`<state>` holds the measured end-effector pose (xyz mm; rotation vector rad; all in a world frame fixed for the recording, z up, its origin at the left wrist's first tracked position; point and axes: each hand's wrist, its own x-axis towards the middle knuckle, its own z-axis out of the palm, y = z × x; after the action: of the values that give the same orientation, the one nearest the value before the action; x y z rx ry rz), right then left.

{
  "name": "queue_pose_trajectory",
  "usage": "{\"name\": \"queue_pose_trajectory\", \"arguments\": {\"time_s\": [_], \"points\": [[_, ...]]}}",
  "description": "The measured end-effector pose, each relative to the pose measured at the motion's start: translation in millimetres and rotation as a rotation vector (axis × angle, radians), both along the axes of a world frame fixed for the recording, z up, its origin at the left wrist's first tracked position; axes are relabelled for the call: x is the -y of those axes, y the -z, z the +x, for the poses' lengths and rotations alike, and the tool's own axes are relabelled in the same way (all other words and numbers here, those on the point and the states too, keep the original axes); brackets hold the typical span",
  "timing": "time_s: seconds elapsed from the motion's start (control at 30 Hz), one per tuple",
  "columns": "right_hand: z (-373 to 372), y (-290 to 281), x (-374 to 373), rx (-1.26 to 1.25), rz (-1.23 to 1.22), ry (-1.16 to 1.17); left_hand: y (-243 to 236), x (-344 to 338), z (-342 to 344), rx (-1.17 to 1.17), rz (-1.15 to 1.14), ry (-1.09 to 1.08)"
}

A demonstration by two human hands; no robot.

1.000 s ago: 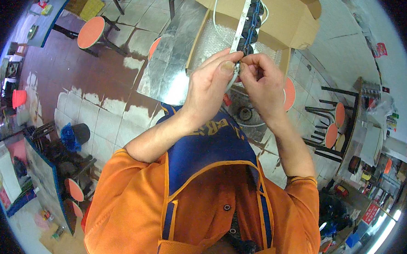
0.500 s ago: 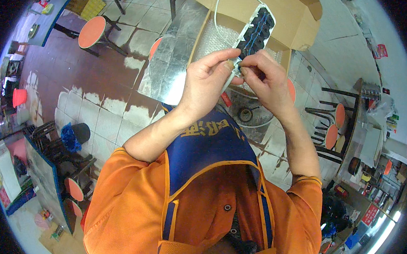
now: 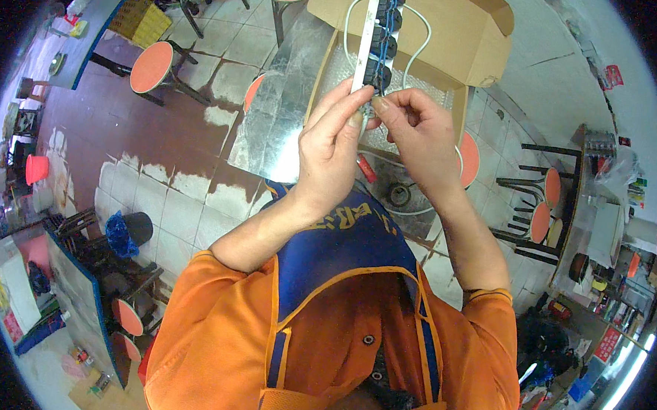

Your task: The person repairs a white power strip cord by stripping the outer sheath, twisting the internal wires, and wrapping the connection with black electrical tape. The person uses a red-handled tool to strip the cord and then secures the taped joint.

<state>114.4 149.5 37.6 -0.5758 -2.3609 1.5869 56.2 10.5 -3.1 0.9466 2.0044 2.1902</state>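
An opened power strip (image 3: 384, 41) points away from me above a cardboard box, its white housing showing a row of black sockets and blue wires. My left hand (image 3: 328, 142) is closed around its near end, thumb and fingers along the white side. At that same end, my right hand (image 3: 424, 132) is pinched with thumb against index finger; whatever sits between those fingertips is too small to make out. A white cable (image 3: 427, 33) loops behind the strip and down past my right hand.
The open cardboard box (image 3: 464, 26), lined with bubble wrap (image 3: 416, 98), rests on a shiny grey table (image 3: 270, 116). Near my apron lie a small red object (image 3: 366, 168) and a dark round thing (image 3: 399, 194). Orange-topped stools (image 3: 151, 67) stand around; a counter (image 3: 587, 241) is at right.
The power strip has swung from leaning right to nearly upright in view, its far end now at the top edge. My left hand turned with it, and my right hand shifted slightly.
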Motion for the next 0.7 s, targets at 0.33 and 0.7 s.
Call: {"name": "queue_pose_trajectory", "arguments": {"time_s": [0.33,0.7], "points": [[-8.2,-0.4,15.3,-0.023,0.052,0.052,6.6,3.2,0.1,-0.045,0.002,-0.041],[-16.9,-2.7,20.3,0.005,0.086,0.053,17.4,2.3,-2.8,-0.041,0.008,-0.082]]}}
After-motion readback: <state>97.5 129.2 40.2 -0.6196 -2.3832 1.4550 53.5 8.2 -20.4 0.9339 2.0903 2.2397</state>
